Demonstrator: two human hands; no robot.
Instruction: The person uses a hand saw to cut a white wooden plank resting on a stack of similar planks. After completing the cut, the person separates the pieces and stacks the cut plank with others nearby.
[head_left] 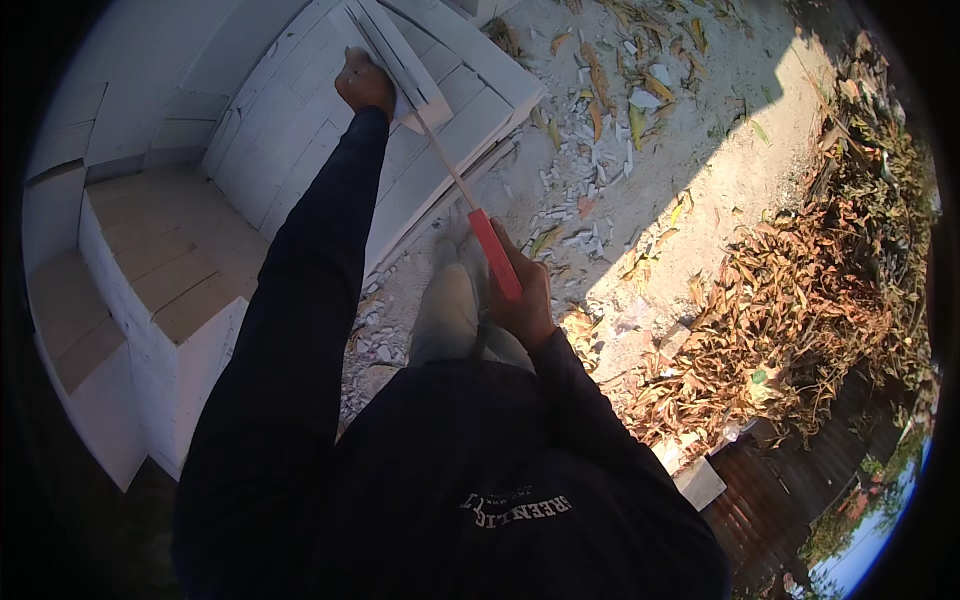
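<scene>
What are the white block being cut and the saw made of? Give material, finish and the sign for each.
White block: probably lightweight aerated concrete, matt and chalky; white chips lie scattered on the sand below. Saw: the thin pale blade looks like metal, though it shows no clear shine; the smooth red-orange handle, gripped by the right hand, is likely plastic.

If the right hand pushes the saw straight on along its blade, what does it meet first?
The right hand holds a red-handled hand saw whose blade already runs up into the white block that the left hand steadies. Pushed straight on, it would likely first meet that block; depth is uncertain.
</scene>
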